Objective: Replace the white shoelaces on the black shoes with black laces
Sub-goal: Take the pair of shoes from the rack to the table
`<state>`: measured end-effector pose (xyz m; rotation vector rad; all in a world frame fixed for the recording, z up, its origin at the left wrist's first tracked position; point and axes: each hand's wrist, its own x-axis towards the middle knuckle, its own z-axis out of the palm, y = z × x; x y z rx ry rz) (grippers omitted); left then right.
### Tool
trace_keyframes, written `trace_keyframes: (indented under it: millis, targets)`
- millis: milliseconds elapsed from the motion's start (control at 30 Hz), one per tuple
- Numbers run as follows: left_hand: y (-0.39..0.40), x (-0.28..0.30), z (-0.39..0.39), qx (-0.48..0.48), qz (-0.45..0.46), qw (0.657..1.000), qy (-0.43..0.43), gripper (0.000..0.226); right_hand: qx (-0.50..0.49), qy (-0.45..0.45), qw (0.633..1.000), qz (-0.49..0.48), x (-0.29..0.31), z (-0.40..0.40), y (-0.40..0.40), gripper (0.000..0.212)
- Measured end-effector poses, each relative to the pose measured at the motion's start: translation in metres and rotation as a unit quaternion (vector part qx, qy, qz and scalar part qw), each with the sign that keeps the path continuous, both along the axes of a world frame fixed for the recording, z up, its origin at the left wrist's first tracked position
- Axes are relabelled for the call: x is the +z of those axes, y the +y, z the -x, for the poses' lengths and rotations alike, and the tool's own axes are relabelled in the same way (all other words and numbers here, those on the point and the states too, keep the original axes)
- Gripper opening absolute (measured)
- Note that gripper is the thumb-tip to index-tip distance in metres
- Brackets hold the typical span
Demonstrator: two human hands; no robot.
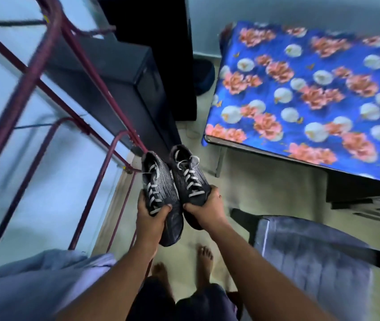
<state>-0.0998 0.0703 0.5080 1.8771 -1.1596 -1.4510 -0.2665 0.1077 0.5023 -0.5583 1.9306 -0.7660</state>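
at the centre of the frame the left hand (150, 215) and right hand (207, 208) hold the two shoes (161, 181) side by side above the floor (265, 193), with the rack (45, 112) at left, the table (311, 100) at upper right and the chair (311, 262) at lower right.

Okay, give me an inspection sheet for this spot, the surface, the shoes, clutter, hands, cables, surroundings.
Surface: pale floor, no worktable in use.
Job's things: two black shoes, left shoe and right shoe, white laces still threaded; black laces not seen.
Clutter: grey cloth at lower left.
Grippers: left hand grips the left shoe; right hand grips the right shoe.
Cables: nothing seen.
Surroundings: floral bed, maroon metal rack, grey chair.
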Motion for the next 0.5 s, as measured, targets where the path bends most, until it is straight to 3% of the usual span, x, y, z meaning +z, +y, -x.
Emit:
trace_keyframes:
  millis: [233,500]
  targets:
    - [-0.017,0.067,0.052,-0.07,0.051,0.996,-0.001,0.091,-0.068,0.018,0.996,0.046,0.068,0.051,0.002,0.076]
    - [-0.086,0.099,0.152,-0.163,0.108,0.981,0.017,0.09,-0.156,0.089,0.982,0.06,0.103,0.125,-0.039,0.085]
